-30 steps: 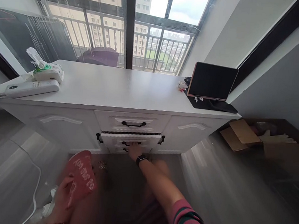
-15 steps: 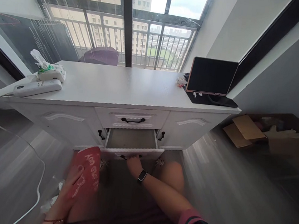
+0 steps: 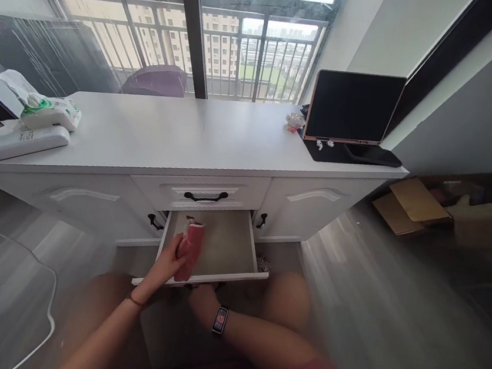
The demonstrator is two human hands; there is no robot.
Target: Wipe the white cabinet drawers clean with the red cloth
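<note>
My left hand grips a flat, soft-looking red item, seen nearly edge-on above the left part of the open drawer. Whether it is a bag or a folded cloth I cannot tell. The lower drawer is pulled out and shows a bare greyish bottom. Beneath its front edge my right hand is closed around the black drawer handle, with the fingers mostly hidden. A watch sits on my right wrist.
The white cabinet carries a tissue pack and power strip on the left, a tablet and white earbuds on the right. An open cardboard box stands on the floor at right. A white cable lies at left.
My left hand has carried the red item from my left knee up and right, over the drawer. The drawer is further out, drawn towards me by my right hand.
</note>
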